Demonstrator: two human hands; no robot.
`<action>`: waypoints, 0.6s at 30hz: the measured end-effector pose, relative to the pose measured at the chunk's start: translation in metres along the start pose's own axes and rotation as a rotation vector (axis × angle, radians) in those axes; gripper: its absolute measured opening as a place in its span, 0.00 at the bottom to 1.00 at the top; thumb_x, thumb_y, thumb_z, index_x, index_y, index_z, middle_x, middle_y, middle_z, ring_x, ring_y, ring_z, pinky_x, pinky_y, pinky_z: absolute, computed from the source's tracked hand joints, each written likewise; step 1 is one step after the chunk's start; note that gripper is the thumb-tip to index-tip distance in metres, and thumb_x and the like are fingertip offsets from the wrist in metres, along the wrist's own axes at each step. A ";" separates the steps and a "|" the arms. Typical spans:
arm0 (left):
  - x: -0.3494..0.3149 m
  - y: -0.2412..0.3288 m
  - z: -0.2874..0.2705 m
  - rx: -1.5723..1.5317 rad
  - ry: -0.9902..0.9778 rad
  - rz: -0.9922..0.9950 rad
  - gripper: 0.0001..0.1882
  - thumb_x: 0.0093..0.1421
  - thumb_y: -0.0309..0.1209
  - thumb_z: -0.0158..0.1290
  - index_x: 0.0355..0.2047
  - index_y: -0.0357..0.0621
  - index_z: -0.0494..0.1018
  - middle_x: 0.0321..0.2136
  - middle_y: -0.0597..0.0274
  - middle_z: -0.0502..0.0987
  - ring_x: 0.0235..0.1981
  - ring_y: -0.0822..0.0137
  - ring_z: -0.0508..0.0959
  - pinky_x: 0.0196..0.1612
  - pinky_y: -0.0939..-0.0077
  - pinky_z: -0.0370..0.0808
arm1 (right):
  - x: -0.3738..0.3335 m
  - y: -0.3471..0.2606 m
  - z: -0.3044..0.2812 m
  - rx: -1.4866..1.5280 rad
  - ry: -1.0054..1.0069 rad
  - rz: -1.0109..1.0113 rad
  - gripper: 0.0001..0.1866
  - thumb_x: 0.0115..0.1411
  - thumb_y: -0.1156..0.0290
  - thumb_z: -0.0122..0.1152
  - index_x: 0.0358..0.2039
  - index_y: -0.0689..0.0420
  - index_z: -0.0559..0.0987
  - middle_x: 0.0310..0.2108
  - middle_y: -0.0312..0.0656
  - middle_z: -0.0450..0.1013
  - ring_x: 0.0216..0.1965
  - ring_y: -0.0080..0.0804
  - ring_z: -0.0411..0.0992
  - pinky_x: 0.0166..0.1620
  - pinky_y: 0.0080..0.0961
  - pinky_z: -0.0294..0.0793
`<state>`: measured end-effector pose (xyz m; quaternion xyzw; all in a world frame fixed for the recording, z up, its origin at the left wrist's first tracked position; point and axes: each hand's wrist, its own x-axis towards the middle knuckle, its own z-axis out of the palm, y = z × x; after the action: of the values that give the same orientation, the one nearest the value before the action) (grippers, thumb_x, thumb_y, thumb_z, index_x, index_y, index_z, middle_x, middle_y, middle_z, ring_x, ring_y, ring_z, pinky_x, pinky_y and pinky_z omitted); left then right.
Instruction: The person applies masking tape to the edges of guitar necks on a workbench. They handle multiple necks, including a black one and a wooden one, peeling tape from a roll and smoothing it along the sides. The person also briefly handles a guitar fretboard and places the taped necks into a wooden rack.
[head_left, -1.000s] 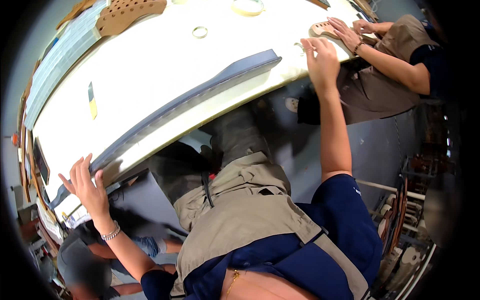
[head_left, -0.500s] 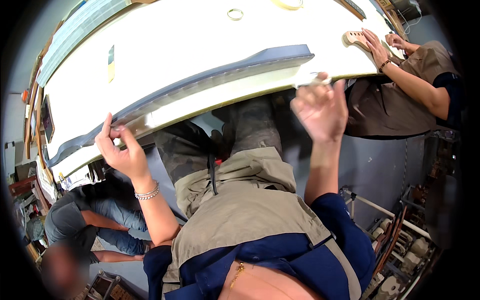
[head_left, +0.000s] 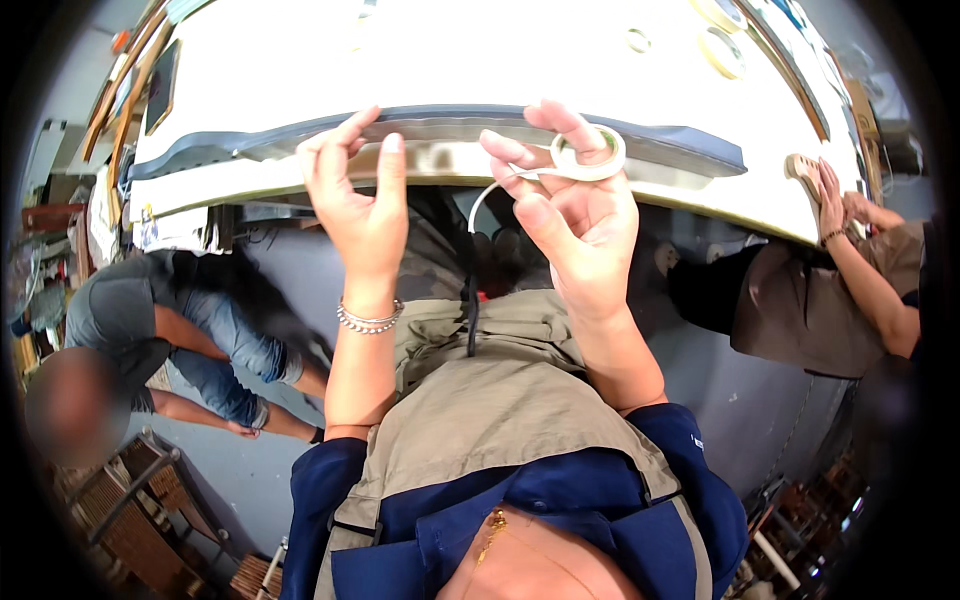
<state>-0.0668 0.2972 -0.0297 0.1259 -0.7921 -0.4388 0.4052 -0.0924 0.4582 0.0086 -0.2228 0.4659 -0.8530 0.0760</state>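
A long blue-grey shaped piece (head_left: 460,112), wavy at its left end, lies along the front edge of the white table. My left hand (head_left: 355,205) is raised before its middle, thumb and fingers apart, with nothing visible in it. Whether its fingertips touch the piece I cannot tell. To the right, my right hand (head_left: 590,225) holds a roll of masking tape (head_left: 617,160), its ring hooked round a finger. A narrow strip of tape (head_left: 474,205) hangs curled from the roll, between the two hands.
More tape rolls (head_left: 722,52) lie at the table's far right. A dark flat device (head_left: 163,88) is at the left. At right, a co-worker's hands rest on a wooden piece (head_left: 803,180). Another person (head_left: 200,340) sits bent over at the left.
My view has turned. My hands have come closer together in front of the long piece. A loose strip now shows hanging from the tape roll, which was blurred before.
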 end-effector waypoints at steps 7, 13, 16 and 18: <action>-0.002 0.003 -0.001 -0.140 0.017 -0.088 0.10 0.53 0.30 0.58 0.36 0.42 0.75 0.33 0.64 0.67 0.38 0.68 0.66 0.45 0.75 0.66 | 0.010 0.014 0.023 -0.034 0.113 -0.033 0.31 0.50 0.90 0.59 0.54 0.68 0.59 0.50 0.46 0.59 0.40 0.31 0.73 0.40 0.22 0.79; -0.014 0.002 -0.004 -0.399 -0.050 -0.157 0.06 0.54 0.29 0.57 0.29 0.41 0.73 0.39 0.60 0.65 0.46 0.66 0.64 0.50 0.72 0.61 | 0.011 0.028 0.036 -0.088 0.243 -0.104 0.33 0.48 0.92 0.59 0.54 0.64 0.58 0.50 0.42 0.58 0.39 0.26 0.69 0.39 0.21 0.78; -0.015 0.002 -0.007 -0.458 -0.105 -0.135 0.06 0.54 0.30 0.57 0.28 0.41 0.74 0.41 0.58 0.64 0.48 0.66 0.62 0.53 0.70 0.59 | 0.011 0.037 0.040 -0.109 0.300 -0.154 0.33 0.48 0.92 0.59 0.53 0.64 0.57 0.51 0.42 0.56 0.40 0.26 0.69 0.37 0.19 0.79; -0.016 0.002 -0.007 -0.529 -0.106 -0.144 0.06 0.54 0.30 0.57 0.28 0.41 0.75 0.42 0.59 0.64 0.49 0.66 0.62 0.53 0.69 0.58 | 0.010 0.041 0.043 -0.113 0.318 -0.161 0.33 0.48 0.93 0.58 0.53 0.64 0.57 0.51 0.42 0.56 0.40 0.26 0.69 0.37 0.19 0.79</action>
<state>-0.0511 0.3033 -0.0350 0.0489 -0.6592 -0.6639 0.3497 -0.0856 0.3997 -0.0018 -0.1255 0.4999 -0.8533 -0.0796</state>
